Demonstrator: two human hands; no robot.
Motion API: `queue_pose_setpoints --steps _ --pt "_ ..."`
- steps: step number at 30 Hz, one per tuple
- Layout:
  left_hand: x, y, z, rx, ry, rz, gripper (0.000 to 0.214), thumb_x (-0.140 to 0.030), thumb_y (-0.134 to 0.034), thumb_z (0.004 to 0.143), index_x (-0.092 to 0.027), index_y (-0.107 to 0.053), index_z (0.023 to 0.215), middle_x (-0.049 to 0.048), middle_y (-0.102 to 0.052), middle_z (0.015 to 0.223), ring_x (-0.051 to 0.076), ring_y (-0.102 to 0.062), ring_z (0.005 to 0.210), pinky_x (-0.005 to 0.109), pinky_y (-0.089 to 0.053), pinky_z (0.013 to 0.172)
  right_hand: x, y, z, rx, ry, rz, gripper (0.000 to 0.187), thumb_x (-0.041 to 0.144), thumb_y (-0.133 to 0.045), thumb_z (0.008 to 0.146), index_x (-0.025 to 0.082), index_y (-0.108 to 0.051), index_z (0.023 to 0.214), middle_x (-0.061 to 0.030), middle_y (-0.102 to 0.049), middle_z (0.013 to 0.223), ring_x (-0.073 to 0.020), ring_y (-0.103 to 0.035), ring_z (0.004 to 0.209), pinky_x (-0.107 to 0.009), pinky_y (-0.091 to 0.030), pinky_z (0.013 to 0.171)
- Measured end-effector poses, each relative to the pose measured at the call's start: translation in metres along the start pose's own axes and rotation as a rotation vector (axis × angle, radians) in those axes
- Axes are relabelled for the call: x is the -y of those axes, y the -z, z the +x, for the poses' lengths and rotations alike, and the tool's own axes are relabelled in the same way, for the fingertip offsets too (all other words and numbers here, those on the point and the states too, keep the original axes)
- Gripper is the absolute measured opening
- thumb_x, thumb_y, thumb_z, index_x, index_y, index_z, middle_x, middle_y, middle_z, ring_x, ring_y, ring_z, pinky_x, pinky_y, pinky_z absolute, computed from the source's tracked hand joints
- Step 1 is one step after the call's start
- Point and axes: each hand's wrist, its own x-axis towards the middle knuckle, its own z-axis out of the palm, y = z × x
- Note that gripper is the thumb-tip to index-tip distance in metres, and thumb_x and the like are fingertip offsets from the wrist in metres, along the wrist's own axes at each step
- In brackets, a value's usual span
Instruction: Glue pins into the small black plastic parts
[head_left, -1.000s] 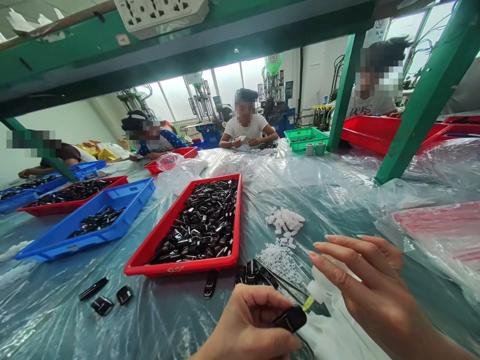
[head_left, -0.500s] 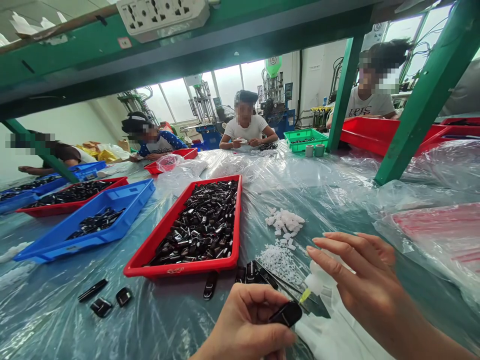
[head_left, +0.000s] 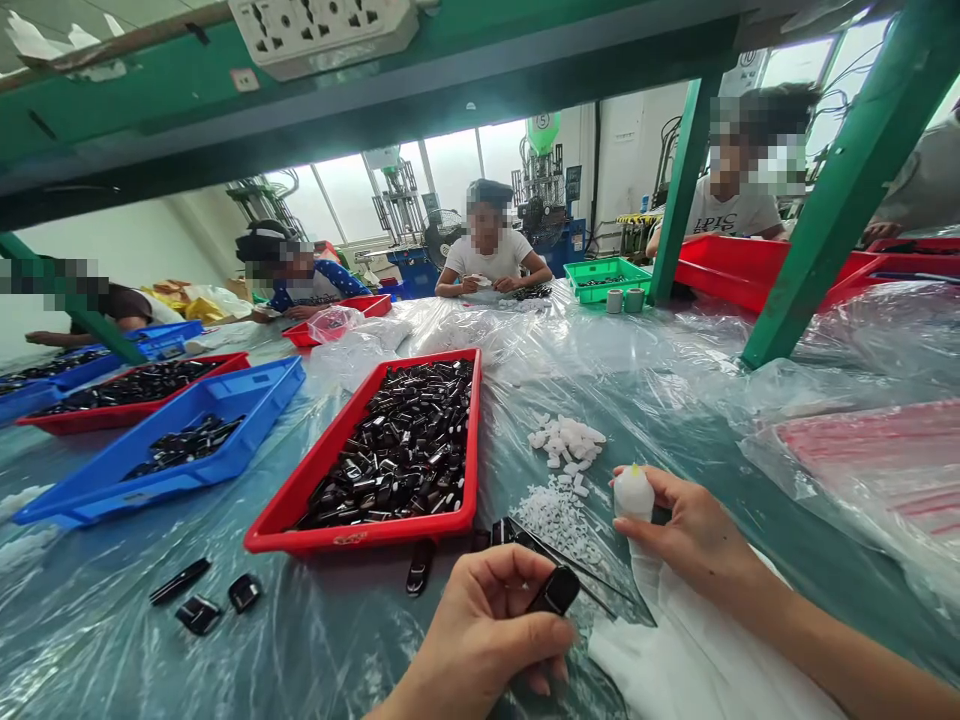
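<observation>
My left hand (head_left: 487, 630) pinches a small glossy black plastic piece (head_left: 553, 591) at the bottom centre. My right hand (head_left: 694, 535) is wrapped round a small white squeeze bottle (head_left: 634, 495) with a yellow tip, held upright just right of the black piece. A white cloth (head_left: 690, 660) lies under my right forearm. In front of my hands are a pile of small white plastic bits (head_left: 559, 515) and a few loose black pieces (head_left: 510, 535). A red tray (head_left: 341, 535) full of black pieces stands beyond my left hand.
A blue tray (head_left: 247, 450) and another red tray (head_left: 45, 420) hold more black pieces at left. Loose black pieces (head_left: 199, 600) lie near the front left. Green frame legs (head_left: 825, 200) rise at right. Several people work at the table's far side.
My right hand has drawn the bottle away from the black piece, closed round it and turned it tip up. My left hand has shifted slightly with the piece.
</observation>
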Motion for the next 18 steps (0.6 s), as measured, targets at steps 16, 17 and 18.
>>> queue_pose_setpoints --steps 16,17,18 --pt "-0.002 0.000 0.003 -0.101 -0.046 0.120 0.023 -0.019 -0.077 0.058 -0.013 -0.059 0.072 -0.0032 -0.059 0.053 0.007 -0.051 0.045 0.015 -0.041 0.041 0.048 0.001 -0.038 0.241 0.557 -0.032 0.021 0.008 -0.041 0.087 0.021 -0.057 0.084 -0.0027 -0.057 0.077 -0.0128 -0.056 0.070 -0.023 -0.045 0.062" --pt "-0.002 0.000 0.003 -0.101 -0.052 0.122 0.023 -0.019 -0.077 0.059 -0.013 -0.059 0.072 -0.0031 -0.059 0.054 0.007 -0.051 0.045 0.016 -0.041 0.041 0.046 -0.005 -0.039 0.328 0.556 -0.040 0.025 0.007 -0.038 0.086 0.020 -0.059 0.083 -0.0038 -0.058 0.077 -0.0134 -0.056 0.070 -0.024 -0.045 0.062" --pt "-0.002 0.000 0.003 -0.100 -0.056 0.124 0.023 -0.019 -0.077 0.059 -0.013 -0.059 0.073 -0.0031 -0.059 0.054 0.007 -0.050 0.044 0.016 -0.041 0.042 0.043 -0.009 -0.039 0.389 0.550 -0.056 0.027 0.007 -0.037 0.086 0.019 -0.061 0.083 -0.0048 -0.059 0.077 -0.0141 -0.056 0.071 -0.025 -0.045 0.063"
